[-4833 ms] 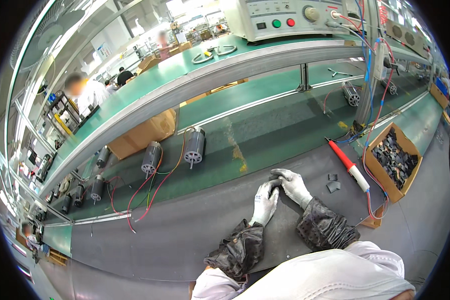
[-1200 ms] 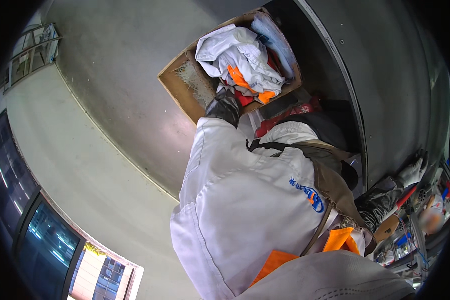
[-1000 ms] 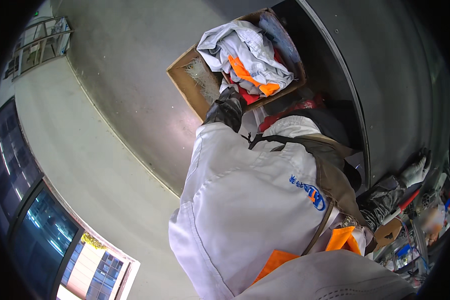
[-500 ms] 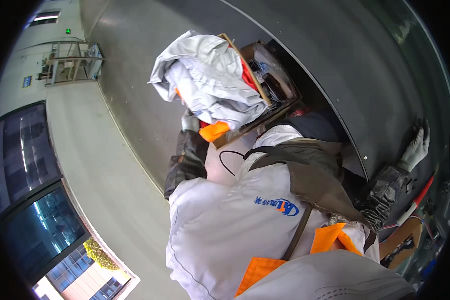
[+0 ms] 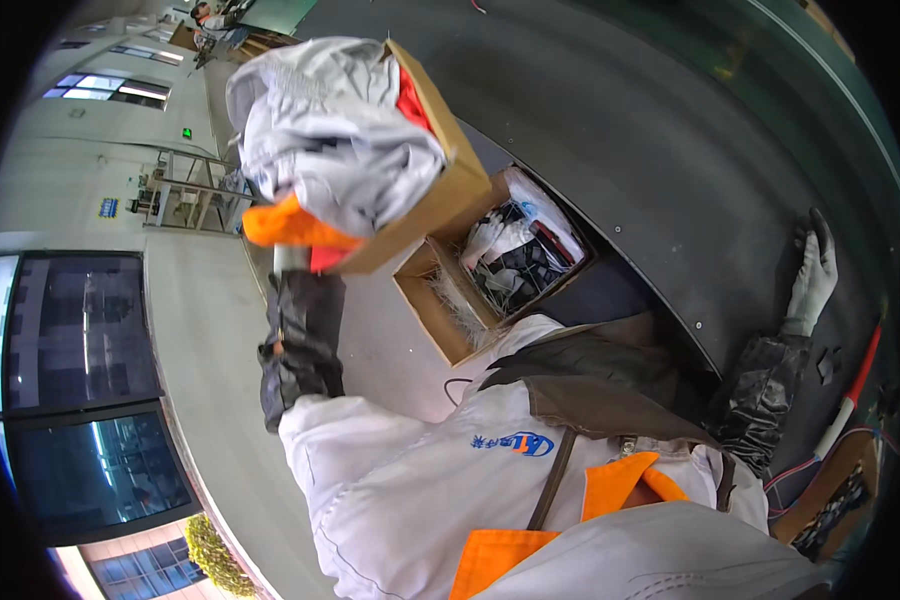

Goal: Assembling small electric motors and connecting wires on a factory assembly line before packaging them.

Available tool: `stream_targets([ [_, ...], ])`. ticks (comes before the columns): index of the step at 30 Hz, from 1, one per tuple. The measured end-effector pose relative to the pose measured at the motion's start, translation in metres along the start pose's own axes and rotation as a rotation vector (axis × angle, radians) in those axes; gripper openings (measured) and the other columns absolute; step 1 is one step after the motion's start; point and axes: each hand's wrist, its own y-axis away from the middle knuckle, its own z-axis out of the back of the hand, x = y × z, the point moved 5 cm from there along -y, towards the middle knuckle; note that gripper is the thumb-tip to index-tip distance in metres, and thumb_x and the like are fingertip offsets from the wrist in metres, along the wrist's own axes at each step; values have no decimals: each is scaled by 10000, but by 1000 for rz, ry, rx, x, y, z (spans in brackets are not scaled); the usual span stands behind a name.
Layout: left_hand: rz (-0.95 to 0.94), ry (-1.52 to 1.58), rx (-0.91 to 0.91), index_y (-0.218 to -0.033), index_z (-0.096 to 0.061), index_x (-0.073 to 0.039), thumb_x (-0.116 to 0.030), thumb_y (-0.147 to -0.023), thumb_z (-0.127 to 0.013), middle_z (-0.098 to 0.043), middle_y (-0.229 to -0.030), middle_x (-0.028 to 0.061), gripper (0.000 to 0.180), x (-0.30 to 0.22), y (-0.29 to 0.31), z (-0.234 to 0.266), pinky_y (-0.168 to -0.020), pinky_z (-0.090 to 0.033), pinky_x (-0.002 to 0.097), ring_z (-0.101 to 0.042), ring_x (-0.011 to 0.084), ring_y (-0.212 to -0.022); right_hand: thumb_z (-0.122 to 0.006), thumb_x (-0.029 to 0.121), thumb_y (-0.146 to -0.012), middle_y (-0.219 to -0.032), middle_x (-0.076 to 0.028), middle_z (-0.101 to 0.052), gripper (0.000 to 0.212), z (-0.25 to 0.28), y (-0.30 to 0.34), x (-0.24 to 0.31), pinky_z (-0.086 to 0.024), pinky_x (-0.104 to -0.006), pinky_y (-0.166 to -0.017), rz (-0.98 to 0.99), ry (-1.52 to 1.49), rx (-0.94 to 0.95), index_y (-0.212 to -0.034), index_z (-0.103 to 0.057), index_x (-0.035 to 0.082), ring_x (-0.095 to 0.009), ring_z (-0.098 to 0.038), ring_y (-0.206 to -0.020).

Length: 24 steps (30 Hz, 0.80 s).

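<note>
A cardboard box (image 5: 460,180) hangs raised and tilted at the upper middle, heaped with crumpled light-grey clothing (image 5: 335,130) that has orange and red parts. My gloved left hand (image 5: 292,258) is under the orange cloth at the box's near side and bears it up; its fingers are mostly hidden. Far to the right, my right hand (image 5: 812,285), in a pale glove, lies with fingers stretched out on the dark tabletop (image 5: 670,160), holding nothing. Below the raised box stands an open carton (image 5: 425,325) with plastic bags, dark pieces and stringy scraps inside.
A red-and-white stick-like tool (image 5: 850,395) and thin wires lie at the right, beside another carton (image 5: 820,510) of dark bits. A metal shelf rack (image 5: 195,190) stands by the wall at the far left, near large windows (image 5: 80,340). Another person (image 5: 215,20) is far off.
My left hand has lifted the box of clothing up and to the left, exposing more of the open carton beneath. My right hand stays on the tabletop.
</note>
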Motion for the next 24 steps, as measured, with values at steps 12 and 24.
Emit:
stream_targets([
  [12,-272,-62,133,-1179,-608,-68,-414,-1024,-496,-679,-1096,132,396,-85,-172,-197,-866,-568,495,-680,317,-975,-508,42,-1053,-1294,-162,-655,329,-31,11,42,-537,-259,-933,94,115,-8,-1356,-571,-70,-171,-666,-1089],
  [24,-749,-151,12,-1269,-579,-18,-162,-1009,-526,-677,-1129,145,302,19,-141,-144,-825,-583,378,-690,265,-945,-446,100,-1084,-1317,-215,-636,367,-24,19,52,-519,-297,-1006,16,335,-51,-1396,-515,-80,-222,-646,-1175],
])
